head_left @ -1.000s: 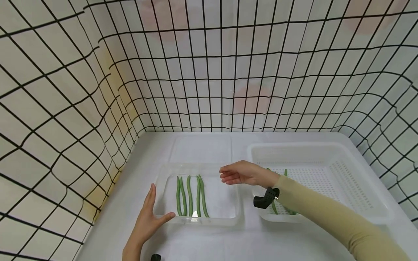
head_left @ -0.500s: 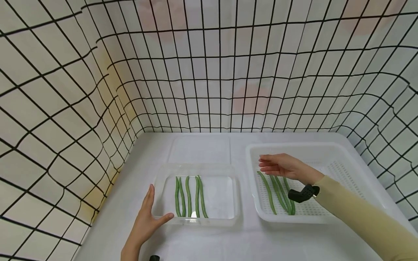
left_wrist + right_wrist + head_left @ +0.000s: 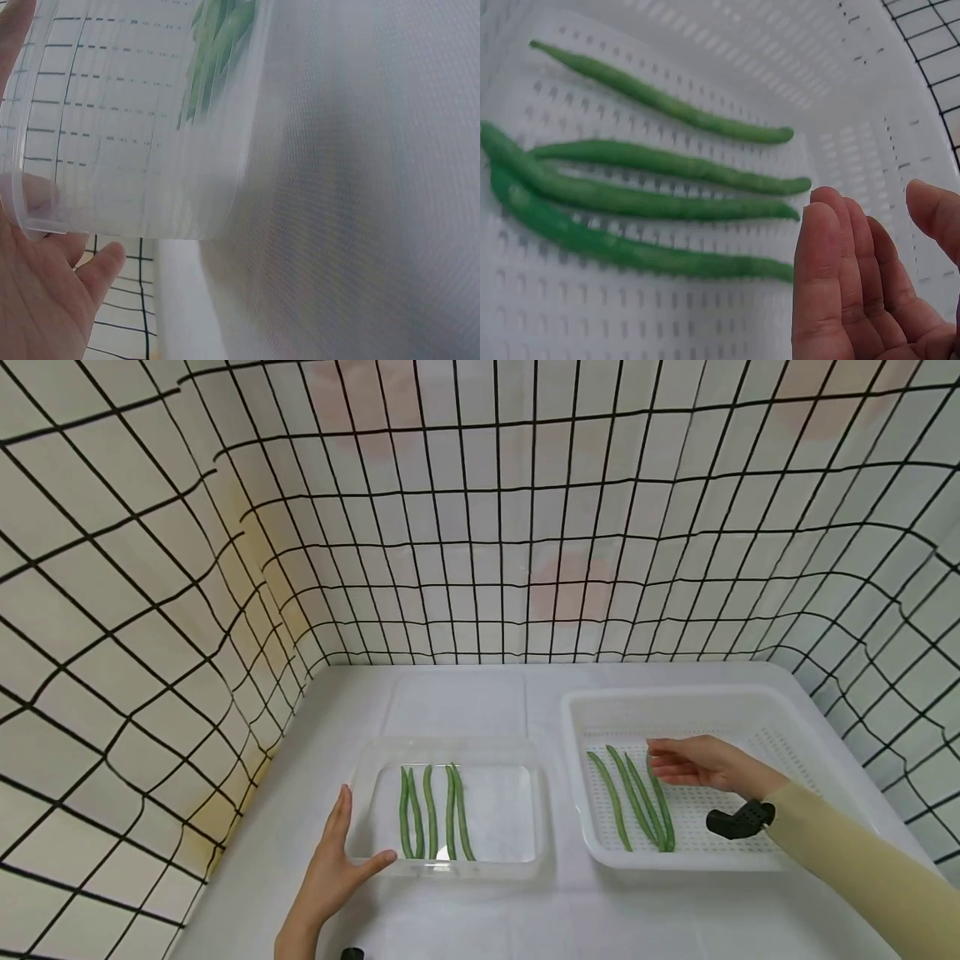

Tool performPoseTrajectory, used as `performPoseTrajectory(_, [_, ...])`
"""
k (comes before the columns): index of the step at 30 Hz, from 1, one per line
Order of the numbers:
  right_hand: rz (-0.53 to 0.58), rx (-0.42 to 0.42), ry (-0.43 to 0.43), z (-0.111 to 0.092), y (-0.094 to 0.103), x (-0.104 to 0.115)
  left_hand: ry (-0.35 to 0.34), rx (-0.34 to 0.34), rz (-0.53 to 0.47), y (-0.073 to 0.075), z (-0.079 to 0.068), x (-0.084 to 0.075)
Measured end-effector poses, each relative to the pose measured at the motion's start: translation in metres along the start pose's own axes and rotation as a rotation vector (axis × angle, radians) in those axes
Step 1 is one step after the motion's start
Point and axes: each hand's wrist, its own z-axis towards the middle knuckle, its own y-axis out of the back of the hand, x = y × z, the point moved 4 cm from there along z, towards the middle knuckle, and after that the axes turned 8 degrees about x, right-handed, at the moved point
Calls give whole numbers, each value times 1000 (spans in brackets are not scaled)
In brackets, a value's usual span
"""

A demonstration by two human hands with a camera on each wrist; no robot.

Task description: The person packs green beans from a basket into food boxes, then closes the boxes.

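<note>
Several green beans [image 3: 431, 814] lie side by side in a clear plastic container [image 3: 510, 867] at centre left. At the container's front left corner, my left hand [image 3: 336, 868] rests with thumb and fingers spread along its outside; the left wrist view shows its fingers at the rim. A white perforated basket [image 3: 750, 693] stands to the right, with several more green beans [image 3: 667, 105] on its floor. Over these beans my right hand [image 3: 701, 762] hovers, holding nothing. In the right wrist view its fingers [image 3: 821, 262] are straight and the thumb stands apart, close by the bean ends.
A flat clear lid [image 3: 457, 702] lies behind the container on the white-covered table [image 3: 525, 910]. Black wire mesh [image 3: 495, 539] walls in the back and both sides. A black wrist camera [image 3: 738, 820] sits on my right wrist.
My right hand has swung rightward from beside the clear container to over the basket, then lowered slightly, uncovering the beans there. The left hand has stayed at the container's corner.
</note>
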Motion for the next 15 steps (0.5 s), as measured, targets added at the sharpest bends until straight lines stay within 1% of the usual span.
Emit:
performPoseTrajectory(8, [22, -16, -38, -5, 17, -17, -1, -4, 4, -1, 0, 1])
performPoseTrajectory(11, [12, -25, -57, -5, 21, -22, 2, -3, 5, -1, 0, 0])
performPoseTrajectory(15, [-15, -59, -81, -2, 23, -29, 9, 1, 3, -1, 0, 0])
